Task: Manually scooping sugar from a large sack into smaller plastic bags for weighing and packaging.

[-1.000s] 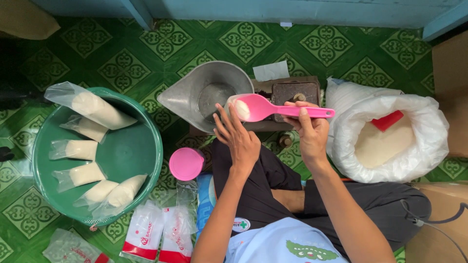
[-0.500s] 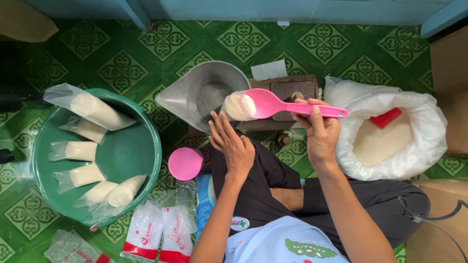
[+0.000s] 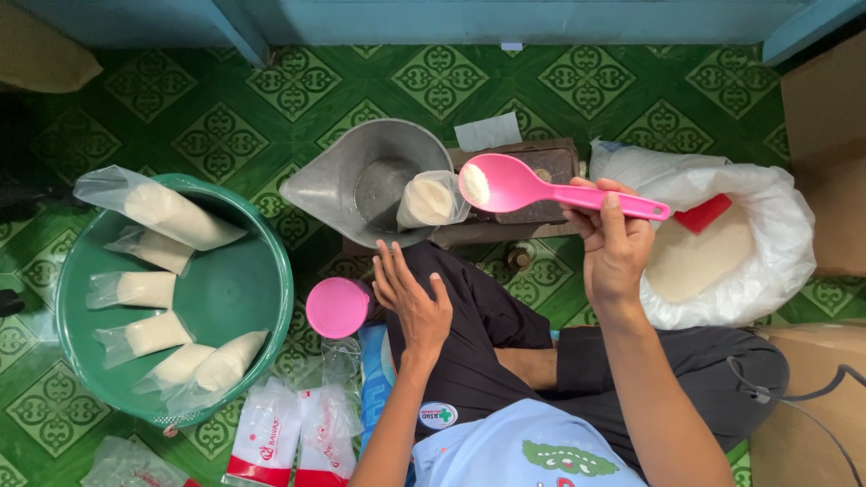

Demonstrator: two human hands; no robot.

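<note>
My right hand [image 3: 614,243] grips the handle of a pink plastic spoon [image 3: 541,189] that carries a little white grain in its bowl. The spoon hovers just right of a small clear bag of white grain [image 3: 428,201], which rests in the metal scale pan [image 3: 370,180]. My left hand [image 3: 412,298] is open, fingers spread, palm down over my dark trouser leg, below the pan and apart from the bag. A large white sack of grain [image 3: 713,248] with a red scoop [image 3: 703,213] in it sits to the right of my right hand.
A green basin [image 3: 253,280] at left holds several filled clear bags. A pink lid [image 3: 338,307] lies beside my left knee, with empty printed bags [image 3: 293,433] below it. A dark scale base [image 3: 541,167] stands behind the pan. Cardboard boxes [image 3: 825,117] line the right side.
My left hand has let go of the small bag and drawn back toward my lap. My right hand has moved the spoon to the right, away from the bag's mouth.
</note>
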